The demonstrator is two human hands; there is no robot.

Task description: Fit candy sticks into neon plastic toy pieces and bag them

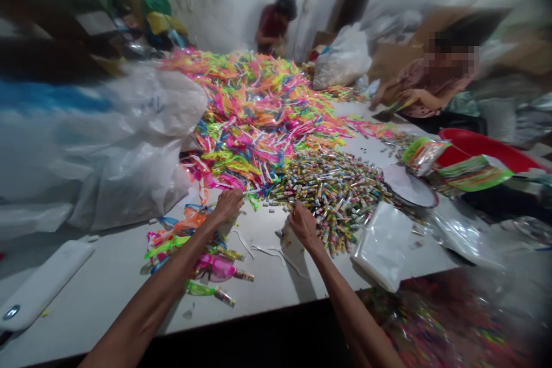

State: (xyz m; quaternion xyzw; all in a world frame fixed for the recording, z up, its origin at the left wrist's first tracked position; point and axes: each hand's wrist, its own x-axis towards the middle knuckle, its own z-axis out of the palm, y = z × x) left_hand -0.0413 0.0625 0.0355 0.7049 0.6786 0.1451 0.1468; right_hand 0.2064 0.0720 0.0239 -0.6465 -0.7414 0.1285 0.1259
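My left hand (230,205) is closed at the front edge of a big heap of bright plastic pieces (259,103); what its fingers hold is hidden. My right hand (302,221) has its fingers curled together at the near left edge of a pile of small printed tubes (336,190), and I cannot make out what is in them. Beneath and beside my left forearm lies a group of coloured plastic pieces. Among them, a pink see-through piece (219,267) like toy glasses has a printed tube (244,276) at its end. White strings (269,250) lie between my hands.
A stack of clear plastic bags (383,244) lies right of the tubes. A white plate (409,187) and a red basin (487,149) are farther right. Large white sacks (142,149) and a white oblong device (52,282) are at left. Two people work across the table (259,299).
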